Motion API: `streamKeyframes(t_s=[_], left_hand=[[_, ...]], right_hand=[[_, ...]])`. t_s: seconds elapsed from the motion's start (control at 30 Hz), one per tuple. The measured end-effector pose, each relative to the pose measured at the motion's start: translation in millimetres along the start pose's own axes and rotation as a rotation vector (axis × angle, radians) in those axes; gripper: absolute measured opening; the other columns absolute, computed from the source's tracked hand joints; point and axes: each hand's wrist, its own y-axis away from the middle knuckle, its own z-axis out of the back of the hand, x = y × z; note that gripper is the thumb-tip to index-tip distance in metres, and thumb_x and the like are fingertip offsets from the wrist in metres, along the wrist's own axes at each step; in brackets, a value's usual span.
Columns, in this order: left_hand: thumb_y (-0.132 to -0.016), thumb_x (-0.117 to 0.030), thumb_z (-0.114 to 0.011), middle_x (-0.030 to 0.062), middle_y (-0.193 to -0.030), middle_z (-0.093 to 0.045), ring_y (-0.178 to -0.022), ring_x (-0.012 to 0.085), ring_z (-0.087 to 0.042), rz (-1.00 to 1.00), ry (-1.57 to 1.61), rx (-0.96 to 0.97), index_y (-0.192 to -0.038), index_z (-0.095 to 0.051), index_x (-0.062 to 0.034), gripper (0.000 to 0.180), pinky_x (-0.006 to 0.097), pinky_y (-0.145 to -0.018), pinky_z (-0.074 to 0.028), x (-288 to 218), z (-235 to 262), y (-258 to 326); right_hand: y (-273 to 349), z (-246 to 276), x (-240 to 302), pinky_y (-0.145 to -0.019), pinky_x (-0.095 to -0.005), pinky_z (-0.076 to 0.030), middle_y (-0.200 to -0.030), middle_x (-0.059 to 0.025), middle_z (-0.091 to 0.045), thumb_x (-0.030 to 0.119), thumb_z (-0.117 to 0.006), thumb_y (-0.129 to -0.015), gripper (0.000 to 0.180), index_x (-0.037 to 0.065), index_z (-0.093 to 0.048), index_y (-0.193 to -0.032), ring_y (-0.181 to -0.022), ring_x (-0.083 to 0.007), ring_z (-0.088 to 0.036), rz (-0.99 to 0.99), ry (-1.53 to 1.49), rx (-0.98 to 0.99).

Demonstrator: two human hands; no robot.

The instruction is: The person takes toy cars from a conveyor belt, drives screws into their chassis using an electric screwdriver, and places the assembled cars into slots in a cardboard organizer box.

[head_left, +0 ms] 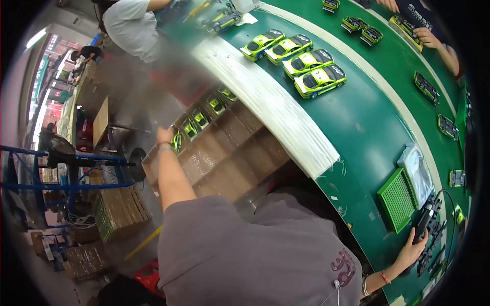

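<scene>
My left hand (pixel 164 136) reaches to the left wall of an open brown cardboard box (pixel 224 162), right beside a lime-green toy car (pixel 176 141) standing inside. Its fingers are small and blurred, so whether they grip the wall or the car cannot be told. Several more toy cars, such as this toy car (pixel 200 119), stand in a row along the box's far side. At the right, on the green table (pixel 352 137), my right hand (pixel 411 251) is closed around a black corded power screwdriver (pixel 424 220). Dark chassis parts (pixel 434 237) lie beside it.
White foam sheeting (pixel 270 107) covers the table edge above the box. Finished cars (pixel 320 80) are grouped behind it. A green perforated tray (pixel 397 200) and a plastic bag (pixel 416 173) lie near the screwdriver. A conveyor (pixel 393 66) carries chassis; co-workers sit across and far left.
</scene>
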Motion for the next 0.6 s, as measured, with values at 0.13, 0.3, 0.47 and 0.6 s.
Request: streamKeyframes(t_s=[0.13,0.3,0.47,0.6], left_hand=[[-0.073,-0.017,-0.063,0.0233,-0.107,-0.058,-0.101,0.0381,-0.055,-0.071,0.019,0.088,-0.111,-0.054,-0.0043,0.041,0.042,-0.086,-0.043,47,-32,47],[-0.073,-0.022,-0.069,0.0237,-0.103,-0.059,-0.097,0.0389,-0.055,-0.001,0.149,-0.004,-0.110,-0.056,-0.0050,0.043,0.043,-0.084,-0.044,27,-46,58],[-0.083,-0.050,-0.052,0.0195,-0.098,-0.063,-0.088,0.0339,-0.061,-0.202,-0.062,0.265,-0.104,-0.062,-0.0066,0.050,0.044,-0.075,-0.046,67,-43,14],[-0.077,-0.033,-0.060,0.0221,-0.091,-0.064,-0.086,0.0377,-0.061,-0.216,-0.037,-0.047,-0.092,-0.066,-0.0005,0.036,0.046,-0.075,-0.047,24,-36,11]], right_hand=[[-1,-10,-5,-0.082,-0.0326,-0.041,-0.105,-0.0137,-0.056,0.034,-0.059,-0.085,0.050,0.005,-0.047,-0.124,-0.092,-0.0250,-0.053,0.004,-0.015,0.029],[-3,-16,-18,-0.087,-0.0316,-0.041,-0.112,-0.0167,-0.057,0.030,-0.056,-0.088,0.048,0.000,-0.046,-0.124,-0.099,-0.0247,-0.055,0.043,0.000,-0.010],[8,13,-2,-0.079,-0.0236,-0.041,-0.099,-0.0069,-0.059,0.023,-0.055,-0.091,0.041,-0.006,-0.048,-0.118,-0.086,-0.0122,-0.053,-0.061,-0.661,-0.203],[19,20,44,-0.071,-0.0280,-0.044,-0.096,-0.0102,-0.053,0.025,-0.069,-0.080,0.052,-0.007,-0.046,-0.114,-0.081,-0.0153,-0.051,0.097,-1.091,-0.605]])
